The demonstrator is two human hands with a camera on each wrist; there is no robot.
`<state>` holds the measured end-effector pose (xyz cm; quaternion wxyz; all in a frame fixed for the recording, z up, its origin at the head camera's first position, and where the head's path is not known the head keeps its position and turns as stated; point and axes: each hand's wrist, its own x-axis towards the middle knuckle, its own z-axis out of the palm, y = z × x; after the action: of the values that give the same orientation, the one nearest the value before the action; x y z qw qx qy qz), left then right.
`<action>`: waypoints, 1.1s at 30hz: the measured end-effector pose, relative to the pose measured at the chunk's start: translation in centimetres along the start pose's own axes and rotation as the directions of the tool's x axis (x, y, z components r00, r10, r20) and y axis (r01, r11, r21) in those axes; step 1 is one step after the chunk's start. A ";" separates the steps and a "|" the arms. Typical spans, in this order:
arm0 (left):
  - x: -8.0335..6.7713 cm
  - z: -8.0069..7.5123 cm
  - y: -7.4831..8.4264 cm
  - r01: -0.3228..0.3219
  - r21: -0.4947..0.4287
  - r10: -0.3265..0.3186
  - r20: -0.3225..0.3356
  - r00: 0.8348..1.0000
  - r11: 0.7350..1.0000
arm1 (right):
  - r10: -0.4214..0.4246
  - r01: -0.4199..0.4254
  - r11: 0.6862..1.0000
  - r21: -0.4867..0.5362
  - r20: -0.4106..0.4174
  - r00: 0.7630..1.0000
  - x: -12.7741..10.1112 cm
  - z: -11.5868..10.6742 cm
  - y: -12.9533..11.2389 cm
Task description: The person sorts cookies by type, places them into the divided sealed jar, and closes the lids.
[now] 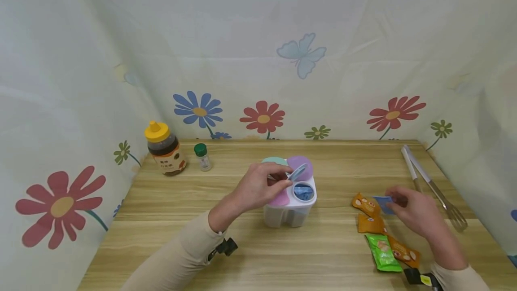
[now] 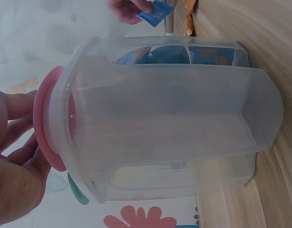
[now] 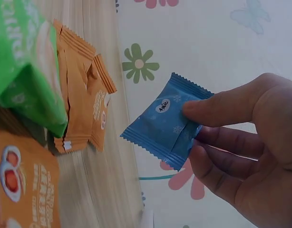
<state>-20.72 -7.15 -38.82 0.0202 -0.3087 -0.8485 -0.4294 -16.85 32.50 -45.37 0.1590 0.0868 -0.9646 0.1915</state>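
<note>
A: While the right hand [image 1: 418,214] pinches the blue packet [image 3: 162,121] between thumb and fingers, where does the container [image 1: 288,205] lie from that grip?

B: Well apart, toward the person's left, across bare table [image 1: 323,255]. Left hand [image 1: 258,187] is far nearer: it rests on the container top, fingers holding the blue lid [image 1: 297,172] tilted up.

A: Open compartment?

B: On the side facing the right hand; blue packets already inside. Orange packets [image 1: 369,212] lie just beside the grip.
</note>
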 end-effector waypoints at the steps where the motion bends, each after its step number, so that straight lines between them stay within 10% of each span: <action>1: 0.0 0.0 0.0 -0.001 0.000 0.001 0.000 1.000 1.000 | -0.001 0.001 1.000 0.005 -0.007 1.000 0.1 0.0 -0.2; 33: -0.1 -0.2 0.2 0.010 -0.010 -0.010 0.002 1.000 1.000 | -0.038 0.059 0.986 0.156 -0.133 0.990 1.3 0.3 -4.6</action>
<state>-20.63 -7.22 -38.62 0.0156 -0.3048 -0.8479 -0.4335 -17.09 28.02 -43.64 0.2184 0.1102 -0.9314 0.2694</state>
